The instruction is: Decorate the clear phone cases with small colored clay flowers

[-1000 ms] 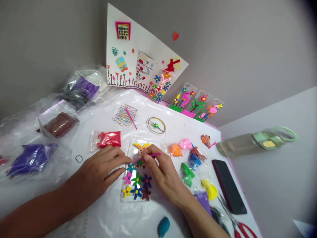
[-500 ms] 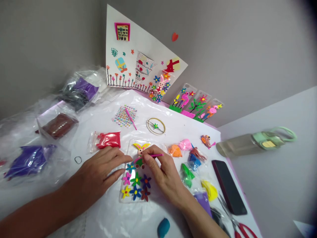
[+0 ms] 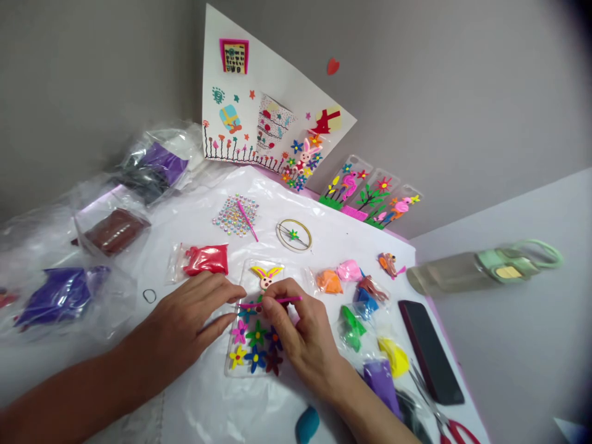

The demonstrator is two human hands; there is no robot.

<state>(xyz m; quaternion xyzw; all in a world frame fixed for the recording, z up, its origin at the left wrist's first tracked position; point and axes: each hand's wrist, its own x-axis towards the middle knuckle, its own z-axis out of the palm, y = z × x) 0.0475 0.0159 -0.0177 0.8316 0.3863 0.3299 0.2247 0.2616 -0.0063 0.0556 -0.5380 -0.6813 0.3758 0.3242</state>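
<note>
A clear phone case (image 3: 232, 364) lies on the white-covered table, decorated with clay flowers and a clay bunny (image 3: 266, 279) with yellow ears. My right hand (image 3: 303, 333) pinches a thin pink clay tool (image 3: 291, 300) and holds it level across the case, over the bunny's lower body and a teal flower (image 3: 246, 310). That hand hides part of the case's right side. My left hand (image 3: 197, 314) is at the case's left edge, thumb and fingers apart. Whether its fingertips touch the case I cannot tell.
Bagged red clay (image 3: 206, 259), rhinestones (image 3: 234, 216) and a bangle (image 3: 294, 235) lie beyond my hands. To the right are small clay bags (image 3: 353, 327), a black phone (image 3: 430, 351), scissors (image 3: 439, 413) and a bottle (image 3: 453, 273). Teal clay (image 3: 308, 424) sits near the front.
My right hand has moved slightly down, and the pink tool has swung to nearly level, its tip now farther left over the teal flower. The view has shifted a little.
</note>
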